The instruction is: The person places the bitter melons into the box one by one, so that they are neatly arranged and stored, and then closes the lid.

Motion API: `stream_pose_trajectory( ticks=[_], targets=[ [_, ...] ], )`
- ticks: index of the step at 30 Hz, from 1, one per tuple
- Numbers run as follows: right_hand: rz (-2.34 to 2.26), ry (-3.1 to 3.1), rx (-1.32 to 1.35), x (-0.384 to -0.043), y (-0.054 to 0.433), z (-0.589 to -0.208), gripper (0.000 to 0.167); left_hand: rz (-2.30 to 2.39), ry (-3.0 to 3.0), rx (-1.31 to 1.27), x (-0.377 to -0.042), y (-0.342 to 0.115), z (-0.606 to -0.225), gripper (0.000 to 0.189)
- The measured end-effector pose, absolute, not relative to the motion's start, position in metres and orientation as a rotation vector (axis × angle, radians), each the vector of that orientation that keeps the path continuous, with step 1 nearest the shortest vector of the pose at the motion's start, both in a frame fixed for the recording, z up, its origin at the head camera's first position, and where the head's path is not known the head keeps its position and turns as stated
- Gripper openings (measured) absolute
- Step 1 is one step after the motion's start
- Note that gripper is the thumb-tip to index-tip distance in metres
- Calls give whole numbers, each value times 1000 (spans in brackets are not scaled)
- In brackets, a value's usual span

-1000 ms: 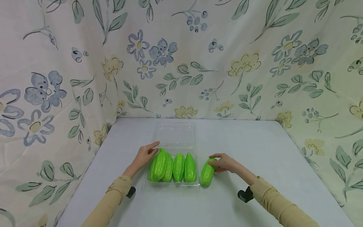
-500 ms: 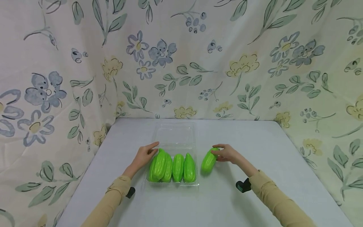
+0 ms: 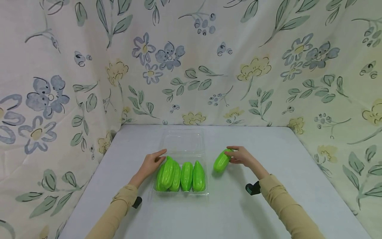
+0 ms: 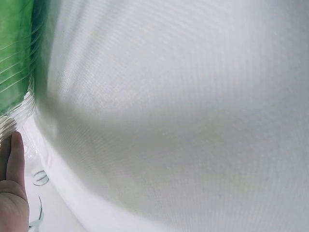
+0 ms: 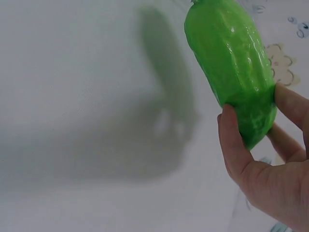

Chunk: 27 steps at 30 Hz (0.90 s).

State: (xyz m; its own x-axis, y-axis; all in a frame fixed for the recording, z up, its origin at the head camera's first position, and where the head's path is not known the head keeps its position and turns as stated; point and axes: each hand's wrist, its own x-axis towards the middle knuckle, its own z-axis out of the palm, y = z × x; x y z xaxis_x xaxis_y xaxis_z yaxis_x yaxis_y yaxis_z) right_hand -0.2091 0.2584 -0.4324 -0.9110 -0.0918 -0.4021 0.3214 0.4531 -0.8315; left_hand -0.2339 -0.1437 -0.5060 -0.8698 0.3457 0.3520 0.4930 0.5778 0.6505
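Note:
My right hand holds a bright green ridged gourd by its upper end, right of the box. In the right wrist view the thumb and fingers pinch one end of this glossy gourd, and its shadow lies apart on the table. My left hand rests at the left back corner of a clear plastic clamshell box, whose lid lies open toward the back. In the left wrist view its straight fingers touch the ribbed box wall. Several similar green gourds lie side by side in the box, some stacked at the left.
A white-covered table extends around the box and both hands. Floral curtains hang behind the table and along both sides. A small dark device is worn at the right wrist, with another dark device at the left.
My right hand has lifted the gourd from beside the box's front right corner and carried it away toward the back and slightly right. The left hand stays put.

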Motion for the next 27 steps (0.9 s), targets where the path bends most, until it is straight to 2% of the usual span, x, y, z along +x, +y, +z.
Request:
stream_pose_trajectory(
  ticks=[13,27],
  targets=[
    [-1534,2281,214,-213,261,-431,55,-1160,-2645,-694,-233,-143,-506,36],
    [-1572,2221,57,-212,255,-419,55,-1168,-2656,-692,-234,-144,-505,36]
  ],
)
